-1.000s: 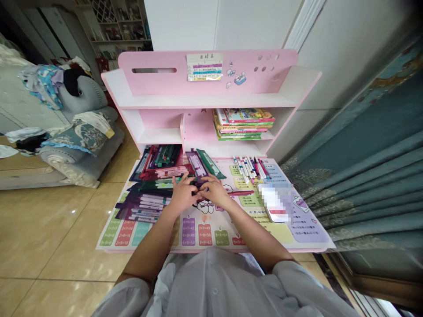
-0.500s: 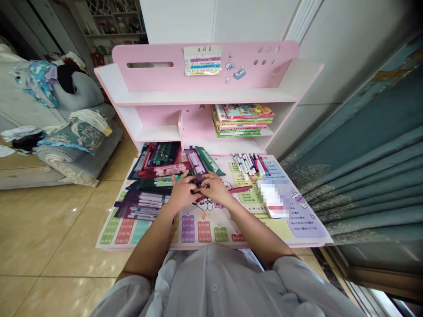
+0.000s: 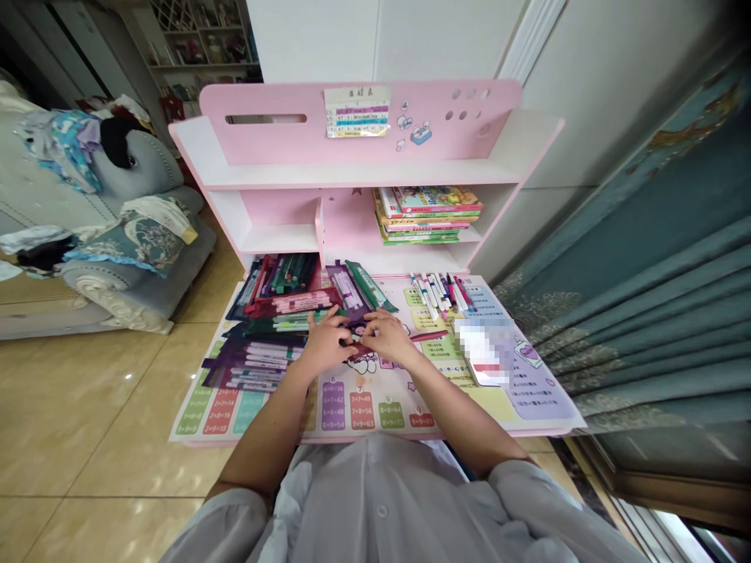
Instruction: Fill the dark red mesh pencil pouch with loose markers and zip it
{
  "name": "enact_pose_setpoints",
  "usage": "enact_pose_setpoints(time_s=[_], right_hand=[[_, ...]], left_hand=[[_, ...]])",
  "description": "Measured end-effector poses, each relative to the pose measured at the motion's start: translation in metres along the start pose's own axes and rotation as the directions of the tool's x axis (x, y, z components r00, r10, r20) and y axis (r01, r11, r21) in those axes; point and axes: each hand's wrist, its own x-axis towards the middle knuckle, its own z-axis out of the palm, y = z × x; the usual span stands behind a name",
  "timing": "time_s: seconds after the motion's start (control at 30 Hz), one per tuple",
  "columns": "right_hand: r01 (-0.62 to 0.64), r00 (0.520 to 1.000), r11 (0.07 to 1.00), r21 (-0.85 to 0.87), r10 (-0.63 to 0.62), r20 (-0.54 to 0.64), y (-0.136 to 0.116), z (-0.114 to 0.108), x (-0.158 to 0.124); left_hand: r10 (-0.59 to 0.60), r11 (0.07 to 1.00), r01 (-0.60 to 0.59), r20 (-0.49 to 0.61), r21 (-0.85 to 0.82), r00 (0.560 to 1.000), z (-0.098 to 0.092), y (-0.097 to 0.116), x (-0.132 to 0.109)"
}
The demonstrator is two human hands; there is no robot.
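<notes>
My left hand (image 3: pixel 325 342) and my right hand (image 3: pixel 387 338) meet over the middle of the desk, fingers bent and thumbs close together. Between them they pinch a narrow dark red pencil pouch (image 3: pixel 429 335), whose end sticks out to the right from under my right hand; most of it is hidden. Just beyond the fingertips lies a purple pouch with pale pens (image 3: pixel 348 291), with a green pouch (image 3: pixel 371 286) beside it. Left of my left hand are a red pouch of pink pens (image 3: pixel 299 301), a dark green pouch (image 3: pixel 282 323) and a purple pouch of markers (image 3: pixel 258 363).
More dark pouches (image 3: pixel 290 272) lie at the back left. Loose pens (image 3: pixel 440 293) are lined up at the back right, near a blurred phone-like object (image 3: pixel 484 356). A stack of books (image 3: pixel 428 215) sits on the pink shelf unit (image 3: pixel 282 141) behind the printed desk mat (image 3: pixel 375 410).
My fingers have shifted slightly around the dark red pouch, the right hand's fingertips a little closer to its thumb side. The view has tilted a little; the other things lie as before.
</notes>
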Motion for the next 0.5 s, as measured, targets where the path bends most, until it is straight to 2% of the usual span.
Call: enact_pose_setpoints(time_s=[0.27, 0.5], right_hand=[[-0.018, 0.999, 1.0, -0.003, 0.018, -0.031, 0.006, -0.001, 0.002], [-0.062, 0.998, 0.998, 0.003, 0.062, -0.018, 0.009, -0.01, 0.0]], left_hand=[[-0.011, 1.0, 0.011, 0.01, -0.006, 1.0, -0.002, -0.002, 0.0], [-0.026, 1.0, 0.026, 0.007, -0.003, 1.0, -0.002, -0.005, 0.001]])
